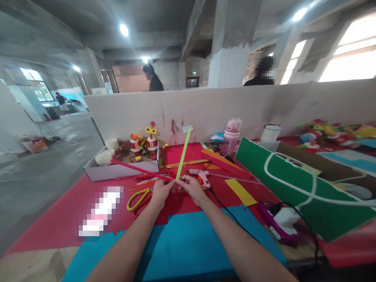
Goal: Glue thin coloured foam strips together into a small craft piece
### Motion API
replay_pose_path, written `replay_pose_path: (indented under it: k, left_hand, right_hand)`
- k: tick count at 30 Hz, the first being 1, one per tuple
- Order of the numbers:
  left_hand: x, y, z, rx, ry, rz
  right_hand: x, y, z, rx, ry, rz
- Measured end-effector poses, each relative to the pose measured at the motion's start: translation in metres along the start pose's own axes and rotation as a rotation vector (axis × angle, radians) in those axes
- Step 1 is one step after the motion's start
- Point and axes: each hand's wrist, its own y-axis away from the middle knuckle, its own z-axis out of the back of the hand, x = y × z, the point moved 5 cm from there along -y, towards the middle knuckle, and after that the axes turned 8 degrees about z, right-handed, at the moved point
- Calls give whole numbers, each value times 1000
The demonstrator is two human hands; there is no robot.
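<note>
A long red paper strip (141, 168) and a light green paper strip (184, 150) meet end to end at an angle between my fingertips. My left hand (161, 192) pinches the red strip's near end, and this strip stretches away to the left. My right hand (190, 188) is closed on the bottom end of the green strip, which points up and away. Fingers of both hands touch and hide the join. Beside my left hand lie yellow-handled scissors (138, 199). Just beyond my right hand rests a pink glue gun (202, 176).
A shallow box (123, 172) at the left holds paper cups and small figures. Blue sheets (188, 243) lie under my forearms. A yellow strip (241, 192), a purple power strip (276, 223) with cables, and a green board (293, 188) stand rightward. A white partition (205, 105) closes the back.
</note>
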Motion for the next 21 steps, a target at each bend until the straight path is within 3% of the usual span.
replay_pose_path:
  k: [4,8,14,16,21]
  left_hand:
    - [1,-1,3,-102,-181,-66]
    - [2,2,1,-131,-235,-61]
    - [-4,8,-7,12,139,-26]
    - [-3,7,-7,28,203,9]
    - [3,4,-5,11,129,23]
  right_hand:
    - [-3,1,1,-2,-8,-31]
    - [0,-2,6,-32,97,54]
    - [10,-5,3,13,211,223]
    - [7,-4,1,22,169,191]
    - [-2,-3,-2,12,7,44]
